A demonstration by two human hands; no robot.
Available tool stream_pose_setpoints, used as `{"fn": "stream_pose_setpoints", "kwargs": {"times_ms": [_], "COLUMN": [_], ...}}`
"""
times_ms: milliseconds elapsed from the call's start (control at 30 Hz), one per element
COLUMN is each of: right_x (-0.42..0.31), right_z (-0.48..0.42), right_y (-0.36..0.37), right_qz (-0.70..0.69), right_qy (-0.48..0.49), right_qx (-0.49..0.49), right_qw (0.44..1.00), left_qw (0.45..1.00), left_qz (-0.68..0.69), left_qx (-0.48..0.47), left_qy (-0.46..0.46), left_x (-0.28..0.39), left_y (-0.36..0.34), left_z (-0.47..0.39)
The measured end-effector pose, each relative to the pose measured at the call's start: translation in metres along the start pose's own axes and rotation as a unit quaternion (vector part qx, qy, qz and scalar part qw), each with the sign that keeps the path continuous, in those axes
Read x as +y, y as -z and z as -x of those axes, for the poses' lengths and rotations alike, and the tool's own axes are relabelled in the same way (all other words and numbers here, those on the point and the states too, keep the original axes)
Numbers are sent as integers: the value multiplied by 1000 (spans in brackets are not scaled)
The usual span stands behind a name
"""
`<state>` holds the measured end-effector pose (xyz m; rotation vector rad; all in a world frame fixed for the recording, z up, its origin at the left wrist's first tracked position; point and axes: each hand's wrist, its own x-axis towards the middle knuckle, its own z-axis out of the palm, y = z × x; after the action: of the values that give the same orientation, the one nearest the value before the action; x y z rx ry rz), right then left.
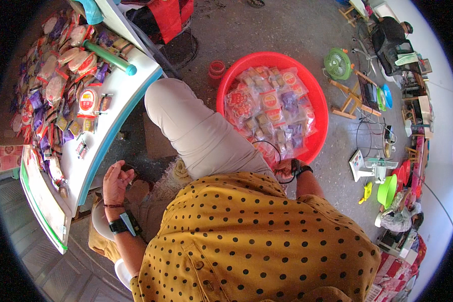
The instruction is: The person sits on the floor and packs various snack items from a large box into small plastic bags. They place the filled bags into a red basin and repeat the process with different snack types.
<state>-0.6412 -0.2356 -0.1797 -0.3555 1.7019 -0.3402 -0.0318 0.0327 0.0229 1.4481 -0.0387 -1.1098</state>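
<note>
My left hand (115,183) is raised beside the table's near edge, fingers loosely curled and apart, with nothing seen in it. My right hand (284,168) is low at the near rim of a red plastic basin (322,113), close to a thin black cable. Its fingers are partly hidden, so its grip cannot be told. Clear plastic packets (270,104) of small wrapped pieces fill the basin. On the white table (113,94) to the left lies a big heap of wrapped snack packets (49,71). One packet with a red and white label (87,101) lies at the heap's edge.
A green tube (109,56) lies across the heap. Beyond the basin are a red plastic container (216,70), a green fan (338,63), a wooden stand (349,96) and a white fan (379,168). Two other people (390,41) are at the far right.
</note>
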Motion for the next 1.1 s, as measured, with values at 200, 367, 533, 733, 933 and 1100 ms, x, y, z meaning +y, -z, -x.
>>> {"fn": "stream_pose_setpoints", "kwargs": {"times_ms": [200,367,533,733,933,1100], "right_x": [-22,-54,-75,-147,-203,-186], "right_z": [-11,-24,-13,20,109,264], "right_y": [-20,-78,-115,-229,-366,-449], "right_qz": [34,93,67,193,248,281], "right_qy": [17,27,-173,143,321,466], "right_qx": [-37,-139,-568,-191,-323,-423], "right_qw": [999,986,802,952,855,725], "left_qw": [999,1000,996,985,960,897], "left_qz": [-38,7,-20,45,103,149], "left_qx": [34,13,55,76,155,357], "left_qy": [-2,-10,-70,-147,-208,-213], "left_x": [-1,-7,-1,11,8,-20], "left_y": [4,16,0,3,30,74], "left_z": [-3,0,21,74,140,200]}}
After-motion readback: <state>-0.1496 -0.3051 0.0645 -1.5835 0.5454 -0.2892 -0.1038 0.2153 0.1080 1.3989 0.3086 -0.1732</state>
